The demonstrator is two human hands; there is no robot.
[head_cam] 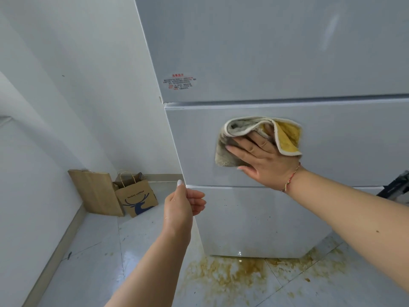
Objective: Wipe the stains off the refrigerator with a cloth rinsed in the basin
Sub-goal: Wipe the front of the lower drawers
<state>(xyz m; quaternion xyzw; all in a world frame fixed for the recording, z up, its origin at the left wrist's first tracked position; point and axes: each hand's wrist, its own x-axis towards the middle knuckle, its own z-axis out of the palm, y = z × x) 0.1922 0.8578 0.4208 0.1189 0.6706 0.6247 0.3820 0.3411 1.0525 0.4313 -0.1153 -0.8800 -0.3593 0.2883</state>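
Cloth (230, 151) pressed flat against refrigerator (332, 140) middle door.
Under right hand (263, 160), fingers (241, 149) straight and spread, yellow corner folded over fingertips; left hand (181, 207) loosely curled, holding nothing.

The refrigerator (287, 52) front looks smooth and faintly glossy. The cloth (230, 151) under my right hand (263, 160) is fluffy terry, grey and yellow. Two matt brown paper bags (137, 196) stand on glossy, shiny floor tiles (99, 251).
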